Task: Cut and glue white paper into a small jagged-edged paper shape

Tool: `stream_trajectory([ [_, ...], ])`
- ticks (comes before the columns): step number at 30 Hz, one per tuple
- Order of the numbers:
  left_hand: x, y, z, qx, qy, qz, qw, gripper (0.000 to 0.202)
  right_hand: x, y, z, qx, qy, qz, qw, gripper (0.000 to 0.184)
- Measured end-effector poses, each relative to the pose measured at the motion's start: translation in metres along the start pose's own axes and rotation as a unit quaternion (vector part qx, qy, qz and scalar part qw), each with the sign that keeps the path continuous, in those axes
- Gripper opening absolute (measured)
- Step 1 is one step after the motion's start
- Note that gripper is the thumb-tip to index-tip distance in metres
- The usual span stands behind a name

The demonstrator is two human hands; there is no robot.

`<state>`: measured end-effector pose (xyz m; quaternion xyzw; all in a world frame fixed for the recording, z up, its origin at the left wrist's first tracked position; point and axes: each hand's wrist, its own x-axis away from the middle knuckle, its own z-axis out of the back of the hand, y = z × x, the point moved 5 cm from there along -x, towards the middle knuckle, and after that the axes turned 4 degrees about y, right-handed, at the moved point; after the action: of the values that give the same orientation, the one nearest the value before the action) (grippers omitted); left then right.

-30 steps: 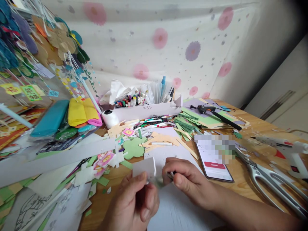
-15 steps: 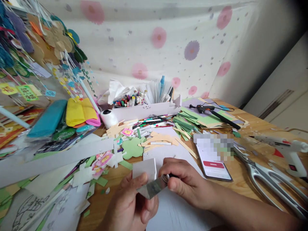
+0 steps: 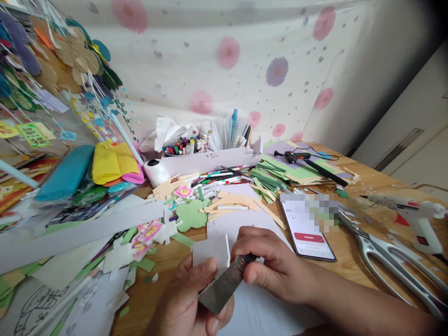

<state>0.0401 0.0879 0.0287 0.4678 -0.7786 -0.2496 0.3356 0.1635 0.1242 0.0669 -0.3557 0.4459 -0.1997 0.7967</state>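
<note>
My left hand (image 3: 196,289), low in the middle, pinches a small piece of white board (image 3: 212,252) between thumb and fingers. My right hand (image 3: 268,261) is closed round the dark handle of a knife. The wide metal blade (image 3: 222,288) of the knife slants down to the left, across my left fingers and close to the board's lower right edge. Whether the blade touches the board I cannot tell. Under both hands lies a white sheet (image 3: 259,303).
On the right lie a phone (image 3: 308,228), large metal scissors (image 3: 378,261) and a white glue gun (image 3: 416,214). A black glue gun (image 3: 297,157) rests behind on coloured paper. Paper scraps (image 3: 147,263) cover the left. A pen box (image 3: 206,161) stands at the back.
The knife blade has turned slightly in my right hand and shows more of its flat side, its tip a little lower. The view has shifted slightly; both hands keep their grips.
</note>
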Motion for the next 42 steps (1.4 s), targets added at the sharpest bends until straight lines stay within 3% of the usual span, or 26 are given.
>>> stream_trajectory([
  [6, 0.004, -0.002, 0.002, 0.072, 0.008, 0.015, 0.997, 0.033, -0.001, 0.005, 0.002, -0.004, -0.013, -0.031, 0.999, 0.049],
  [10, -0.001, 0.005, 0.004, 0.048, 0.042, 0.002, 0.998, 0.04, 0.0, 0.004, 0.007, -0.002, -0.003, -0.026, 1.0, 0.05],
  [13, -0.005, 0.01, 0.008, 0.019, 0.065, -0.009, 0.998, 0.043, 0.002, 0.008, 0.008, -0.026, 0.003, -0.066, 0.997, 0.055],
  [18, -0.004, 0.009, 0.014, 0.001, 0.047, -0.011, 0.999, 0.041, 0.005, 0.016, 0.004, -0.031, -0.006, -0.128, 0.991, 0.055],
  [25, -0.004, 0.007, 0.008, -0.004, 0.054, 0.005, 0.999, 0.037, 0.006, 0.017, 0.001, 0.015, 0.005, -0.126, 0.992, 0.054],
  [32, -0.005, 0.001, 0.007, -0.017, 0.052, 0.024, 0.998, 0.037, 0.008, 0.011, -0.005, 0.091, 0.055, -0.075, 0.991, 0.045],
  [39, -0.005, 0.0, 0.008, -0.002, 0.045, 0.031, 0.998, 0.038, 0.007, 0.012, -0.006, 0.046, 0.011, -0.112, 0.993, 0.051],
  [42, -0.004, 0.0, 0.008, 0.024, 0.034, 0.027, 0.999, 0.029, 0.006, 0.013, -0.004, 0.032, -0.007, -0.119, 0.992, 0.053],
])
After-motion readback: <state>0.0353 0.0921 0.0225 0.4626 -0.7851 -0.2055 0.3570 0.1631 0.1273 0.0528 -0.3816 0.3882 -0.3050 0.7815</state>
